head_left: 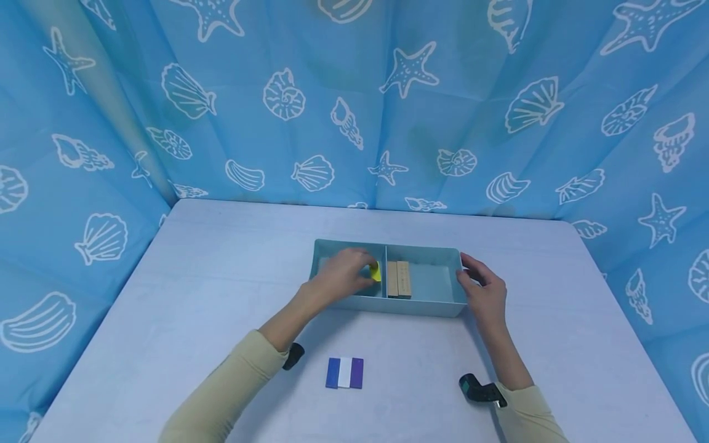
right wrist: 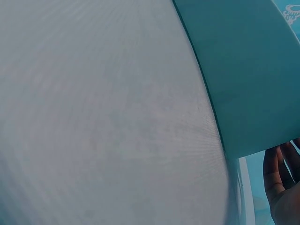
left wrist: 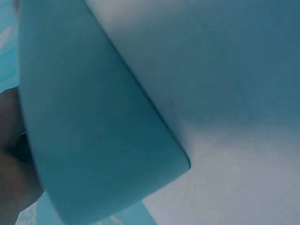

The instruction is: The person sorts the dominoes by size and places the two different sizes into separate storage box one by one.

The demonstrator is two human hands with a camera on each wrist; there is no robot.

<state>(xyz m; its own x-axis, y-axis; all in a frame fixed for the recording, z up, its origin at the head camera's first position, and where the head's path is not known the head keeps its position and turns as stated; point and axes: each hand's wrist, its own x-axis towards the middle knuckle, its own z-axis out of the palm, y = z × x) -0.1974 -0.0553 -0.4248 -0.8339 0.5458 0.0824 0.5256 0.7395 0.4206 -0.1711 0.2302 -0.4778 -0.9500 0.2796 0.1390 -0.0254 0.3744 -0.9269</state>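
Observation:
A blue-green two-compartment box [head_left: 412, 306] stands on the table. My left hand [head_left: 344, 272] reaches into its left compartment and pinches a small yellow piece [head_left: 376, 272] beside the divider; the fingers partly cover it, so its full shape cannot be told. At the box's right end, my right hand [head_left: 485, 294] grips the end wall, thumb at the rim and fingers outside. Two tan wooden blocks [head_left: 399, 280] lie side by side in the right compartment, against the divider. The left wrist view shows the box's outer wall [left wrist: 103, 126] hiding most of the left hand.
Blue, white and purple flat strips [head_left: 344, 373] lie side by side on the white table [head_left: 410, 394], in front of the box. A blue curtain [head_left: 343, 61] with white shells and starfish hangs behind the table and along its sides.

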